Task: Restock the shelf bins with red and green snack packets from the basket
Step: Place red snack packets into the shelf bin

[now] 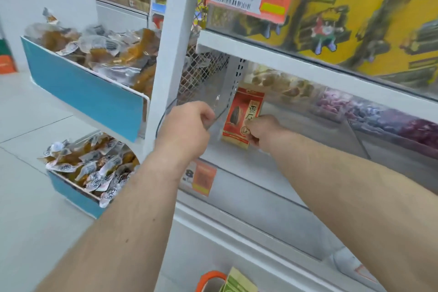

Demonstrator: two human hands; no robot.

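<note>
My right hand (259,129) pinches the lower edge of a red snack packet (244,117), holding it upright inside the clear shelf bin (308,130). My left hand (187,129) is clenched on the bin's clear front flap (214,104), thumb and fingers curled round its edge, holding it out of the way.

What could go wrong: the flap looks thin and slick, and if my left grip slips it may swing onto my right wrist or knock the packet over. The packet stands tall and narrow against the bin's left wall, close to the perforated upright (237,76); let go of it too soon and I judge it would topple forward or slump flat, since nothing beside it props it. The bin around it looks nearly bare.

The packet is red with tan bands at top and bottom, a dark sunflower seed printed on it and a pale panel of characters to the right of the seed. It looks flat and lightly filled, easy to crease.

Below the bin, at the bottom edge of view, sits the basket with its orange handle (209,276) and a green packet (238,282) waiting.
</note>
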